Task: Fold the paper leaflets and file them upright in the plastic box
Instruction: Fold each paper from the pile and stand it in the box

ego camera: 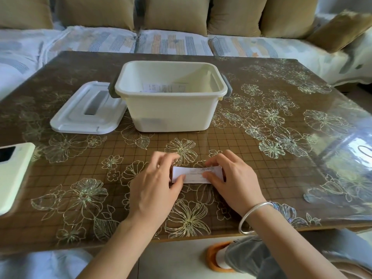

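We are logging the left hand [157, 178] pinching the left end of a folded leaflet [194, 175] between thumb and curled fingers, and the right hand [231, 178] gripping the right end the same way. The leaflet is sitting low on the tabletop [271, 198], near its front edge. Beyond it the plastic box [171, 115] is standing open, with other leaflets [164, 87] showing inside toward the far wall. Its lid [86, 109] is lying just beside the box, on the left.
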Demonstrator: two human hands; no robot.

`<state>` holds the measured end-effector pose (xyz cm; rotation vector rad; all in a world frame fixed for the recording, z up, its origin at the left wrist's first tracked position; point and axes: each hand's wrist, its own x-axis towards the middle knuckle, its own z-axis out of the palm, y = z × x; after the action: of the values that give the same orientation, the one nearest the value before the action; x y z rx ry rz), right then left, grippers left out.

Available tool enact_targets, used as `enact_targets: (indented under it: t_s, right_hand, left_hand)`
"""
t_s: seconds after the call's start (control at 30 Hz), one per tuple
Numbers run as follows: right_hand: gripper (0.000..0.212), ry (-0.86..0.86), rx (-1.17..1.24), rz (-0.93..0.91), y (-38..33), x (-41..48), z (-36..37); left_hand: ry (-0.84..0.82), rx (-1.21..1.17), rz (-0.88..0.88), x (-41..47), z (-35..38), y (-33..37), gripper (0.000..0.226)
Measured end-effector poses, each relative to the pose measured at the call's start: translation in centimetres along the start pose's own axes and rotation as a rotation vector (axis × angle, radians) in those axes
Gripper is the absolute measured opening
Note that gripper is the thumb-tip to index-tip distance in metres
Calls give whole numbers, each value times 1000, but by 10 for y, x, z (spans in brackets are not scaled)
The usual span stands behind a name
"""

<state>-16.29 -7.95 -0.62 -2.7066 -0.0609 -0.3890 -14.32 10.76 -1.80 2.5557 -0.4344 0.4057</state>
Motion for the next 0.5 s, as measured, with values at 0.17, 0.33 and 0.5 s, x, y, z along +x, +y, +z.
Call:
enact_targets:
  t_s: [0.17, 0.33, 0.5]
  right_hand:
    - [21, -96, -94, 46, -9, 4, -11]
    - [48, -298, -253, 123, -24, 14, -24]
    - [59, -478, -232, 267, -23, 31, -30]
  left_hand:
    - [19, 98, 118, -1, 1, 6, 30]
    - [7, 77, 188, 4, 7, 4, 21]
    - [-19, -42, 165, 4, 13, -1, 24]
